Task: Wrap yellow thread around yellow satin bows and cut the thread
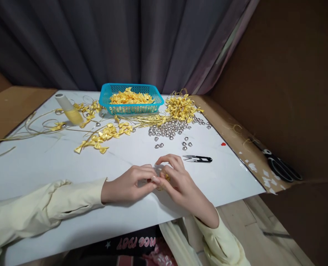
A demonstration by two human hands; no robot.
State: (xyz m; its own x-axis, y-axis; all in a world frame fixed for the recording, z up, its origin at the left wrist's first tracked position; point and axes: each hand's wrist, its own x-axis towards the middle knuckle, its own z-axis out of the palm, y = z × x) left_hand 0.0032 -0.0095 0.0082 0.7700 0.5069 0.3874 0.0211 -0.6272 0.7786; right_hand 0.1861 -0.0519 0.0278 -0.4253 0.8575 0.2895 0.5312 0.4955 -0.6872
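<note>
Over a smooth tabletop (222,184), the curled right grip (180,183) half-hides yellow material (167,177).

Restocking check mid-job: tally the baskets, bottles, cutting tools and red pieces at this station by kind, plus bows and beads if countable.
Baskets: 1, the blue basket
Bottles: 1, the bottle
Cutting tools: 2, the thread snips and scissors
Red pieces: 1, the red piece
Total: 5
Yellow bows and silver beads are too heaped to count.

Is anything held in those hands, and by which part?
A small yellow piece seems held between the left hand and right hand; which part is gripped stays hidden.
</note>
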